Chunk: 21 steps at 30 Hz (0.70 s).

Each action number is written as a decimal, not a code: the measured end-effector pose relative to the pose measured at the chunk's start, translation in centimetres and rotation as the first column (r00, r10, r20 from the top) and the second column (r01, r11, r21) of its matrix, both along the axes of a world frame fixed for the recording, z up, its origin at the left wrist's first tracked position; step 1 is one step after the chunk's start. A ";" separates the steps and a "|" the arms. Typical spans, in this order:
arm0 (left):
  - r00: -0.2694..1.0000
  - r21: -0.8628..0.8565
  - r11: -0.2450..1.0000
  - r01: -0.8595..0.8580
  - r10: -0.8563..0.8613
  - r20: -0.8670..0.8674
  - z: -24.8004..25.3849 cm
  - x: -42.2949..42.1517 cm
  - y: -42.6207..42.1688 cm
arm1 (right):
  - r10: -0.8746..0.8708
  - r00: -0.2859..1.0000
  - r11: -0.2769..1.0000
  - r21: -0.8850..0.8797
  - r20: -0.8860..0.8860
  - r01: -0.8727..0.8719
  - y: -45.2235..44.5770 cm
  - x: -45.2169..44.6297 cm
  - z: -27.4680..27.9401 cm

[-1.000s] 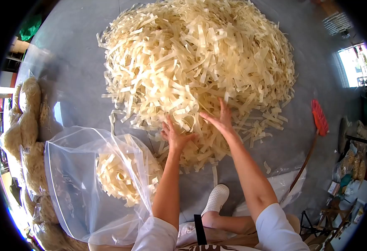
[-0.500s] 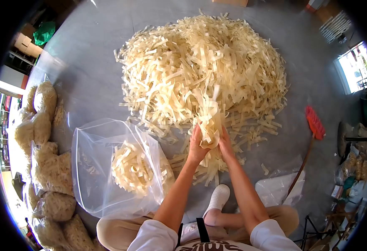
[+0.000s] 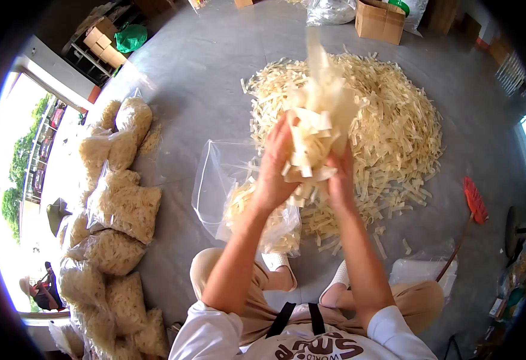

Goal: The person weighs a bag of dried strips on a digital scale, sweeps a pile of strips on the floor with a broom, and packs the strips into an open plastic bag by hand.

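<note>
A bunch of pale yellow flat strips (image 3: 311,135) is held up in front of me, with one long strip blurred above it. My left hand (image 3: 279,162) is closed against its left side and my right hand (image 3: 340,177) against its right. Beyond and below lies a large heap of the same strips (image 3: 395,114) on the grey floor. Left of the heap, an open clear plastic bag (image 3: 206,192) rests with strips inside it. My left forearm hides part of this bag.
Several filled clear bags (image 3: 125,201) are stacked along the left. A red-headed broom (image 3: 474,201) lies on the right beside folded plastic bags (image 3: 422,273). A cardboard box (image 3: 380,21) stands at the back. At the lower left, a person (image 3: 46,291) is outside the opening.
Both hands have lifted the bunch of strips up from the near edge of the heap, closer to the camera. My view has shifted, so the heap and bags appear further right.
</note>
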<state>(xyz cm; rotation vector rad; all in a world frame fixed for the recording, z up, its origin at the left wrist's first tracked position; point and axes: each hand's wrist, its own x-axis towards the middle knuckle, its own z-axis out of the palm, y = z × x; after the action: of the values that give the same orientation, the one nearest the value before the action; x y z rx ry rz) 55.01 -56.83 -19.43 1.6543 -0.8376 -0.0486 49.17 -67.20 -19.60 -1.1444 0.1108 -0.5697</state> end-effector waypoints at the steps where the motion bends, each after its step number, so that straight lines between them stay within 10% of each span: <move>1: 1.000 0.063 0.998 -0.013 0.012 0.016 0.1 0.7 2.2 | 0.033 0.994 0.999 0.017 0.105 -0.035 1.5 1.0 -0.8; 5: 0.944 0.492 0.863 -0.112 -0.062 0.324 -0.5 2.2 11.1 | 0.115 0.979 0.989 -0.078 -0.166 -0.129 7.4 1.5 -5.2; 7: 0.991 0.696 0.716 0.055 -0.122 0.048 -4.7 1.3 16.9 | 0.391 0.851 0.857 -0.197 -0.352 -0.475 8.1 0.7 -10.9; 9: 0.952 0.903 0.309 0.300 -0.164 -0.260 -3.8 -1.0 19.5 | 0.268 0.648 0.536 -0.449 -0.713 -0.715 8.5 -1.4 -13.9; 10: 0.951 0.901 0.313 0.302 -0.158 -0.264 -3.9 -1.3 20.1 | 0.270 0.643 0.530 -0.447 -0.717 -0.721 8.5 -1.9 -13.9; 18: 0.966 0.735 0.637 -0.232 0.239 0.097 -4.6 0.6 20.6 | 0.088 0.803 0.452 -0.695 -0.589 -0.559 7.7 -3.1 -11.6; 21: 0.571 0.477 0.314 -0.821 0.489 0.659 -9.8 3.1 23.0 | -0.021 0.822 0.410 -0.755 -0.569 -0.512 7.9 -2.8 -11.9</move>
<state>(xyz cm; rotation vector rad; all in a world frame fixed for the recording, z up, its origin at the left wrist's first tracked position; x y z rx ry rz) 58.08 -33.80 -29.26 2.8206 -0.2885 0.6718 46.34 -59.34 -31.46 -2.3383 0.0664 0.0513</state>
